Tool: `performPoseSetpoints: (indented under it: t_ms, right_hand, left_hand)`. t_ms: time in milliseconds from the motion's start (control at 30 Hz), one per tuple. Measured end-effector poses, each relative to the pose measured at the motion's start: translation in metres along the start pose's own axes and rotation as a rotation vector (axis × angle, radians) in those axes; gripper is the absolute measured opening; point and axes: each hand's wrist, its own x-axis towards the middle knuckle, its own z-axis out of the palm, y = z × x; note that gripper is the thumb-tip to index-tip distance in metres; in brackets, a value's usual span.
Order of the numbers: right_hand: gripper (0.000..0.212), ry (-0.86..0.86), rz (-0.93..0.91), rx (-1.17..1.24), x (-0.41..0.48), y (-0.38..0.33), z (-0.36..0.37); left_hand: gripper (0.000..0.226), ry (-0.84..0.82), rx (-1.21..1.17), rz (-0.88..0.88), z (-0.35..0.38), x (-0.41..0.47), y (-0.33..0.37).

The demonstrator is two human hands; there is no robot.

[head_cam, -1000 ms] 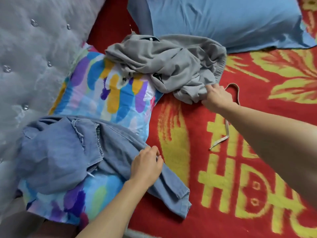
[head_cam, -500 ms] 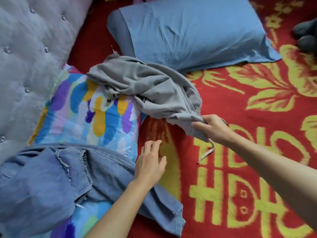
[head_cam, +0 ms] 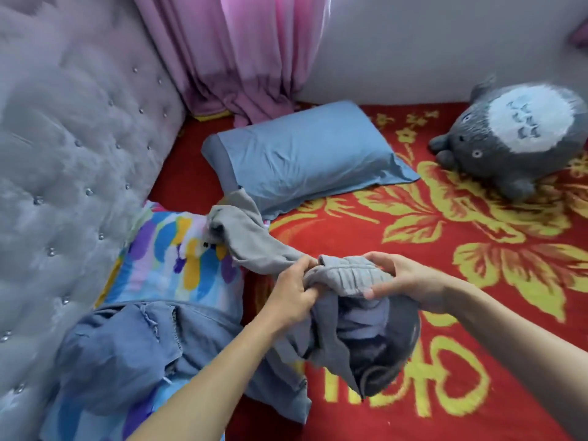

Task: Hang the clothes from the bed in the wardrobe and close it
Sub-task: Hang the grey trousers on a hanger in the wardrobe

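Head view shows us holding the grey garment just above the bed, its far end trailing across the colourful pillow toward the blue pillow. We judge that a quick pull may drag that pillow along, and the bunched waistband could slip from a loose grip. The denim garment lies under our left forearm and could get swept off. Our left hand and right hand both curl firmly round the gathered waistband, fingers closed on cloth.

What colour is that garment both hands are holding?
The garment is plain grey, with no pattern. The head view, the only one, shows it best.
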Motion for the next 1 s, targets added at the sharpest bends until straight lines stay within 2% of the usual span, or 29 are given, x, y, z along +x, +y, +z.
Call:
performPoseSetpoints:
  t_ms: [67, 133, 200, 300, 367, 467, 500, 567, 633, 667, 733, 767, 833, 900, 1000]
  right_hand:
    - [0.067, 0.002, -0.045, -0.173, -0.024, -0.007, 0.008]
    - [0.069, 0.087, -0.137, -0.356, -0.04, -0.01, 0.014]
    - [0.059, 0.189, -0.258, -0.545, -0.051, -0.006, 0.016]
    - [0.022, 0.336, -0.352, -0.74, -0.063, 0.018, 0.007]
    - [0.02, 0.342, -0.324, -0.81, -0.075, 0.034, 0.005]
    - [0.006, 0.215, -0.369, -0.789, -0.092, 0.035, 0.018]
    - [0.014, 0.167, -0.407, -0.746, -0.097, 0.027, 0.024]
    - [0.023, 0.093, -0.497, -0.616, -0.116, -0.001, 0.046]
    - [0.013, 0.023, -0.557, -0.504, -0.143, -0.032, 0.072]
    - [0.019, -0.004, -0.583, -0.485, -0.159, -0.048, 0.086]
    - [0.015, -0.084, -0.666, -0.512, -0.186, -0.074, 0.114]
    - [0.014, -0.141, -0.699, -0.539, -0.2, -0.085, 0.129]
    - [0.032, -0.308, -0.696, -0.561, -0.229, -0.099, 0.155]
    - [0.048, -0.448, -0.656, -0.578, -0.251, -0.104, 0.176]
    - [0.048, -0.509, -0.71, -0.696, -0.275, -0.094, 0.21]
  left_hand:
    - [0.014, 0.032, -0.045, 0.033, -0.008, -0.017, 0.033]
    - [0.017, 0.058, -0.061, 0.051, -0.013, -0.037, 0.067]
    - [0.025, 0.126, -0.086, 0.052, -0.01, -0.063, 0.099]
    - [0.038, 0.323, -0.147, 0.058, -0.006, -0.108, 0.145]
    - [0.035, 0.476, -0.183, 0.071, -0.003, -0.143, 0.175]
    - [0.03, 0.634, -0.191, 0.071, 0.002, -0.199, 0.211]
    - [0.029, 0.677, -0.151, 0.052, 0.005, -0.218, 0.219]
    - [0.046, 0.755, 0.075, -0.054, 0.008, -0.257, 0.228]
    - [0.063, 0.808, 0.448, -0.282, 0.012, -0.3, 0.23]
    - [0.066, 0.835, 0.598, -0.39, 0.018, -0.32, 0.23]
    - [0.068, 0.877, 0.72, -0.486, 0.031, -0.36, 0.223]
    - [0.068, 0.888, 0.742, -0.467, 0.038, -0.379, 0.219]
    - [0.064, 0.937, 0.746, -0.378, 0.049, -0.42, 0.216]
    - [0.053, 1.102, 0.658, -0.282, 0.059, -0.469, 0.226]
    - [0.035, 1.343, 0.598, -0.166, 0.087, -0.545, 0.252]
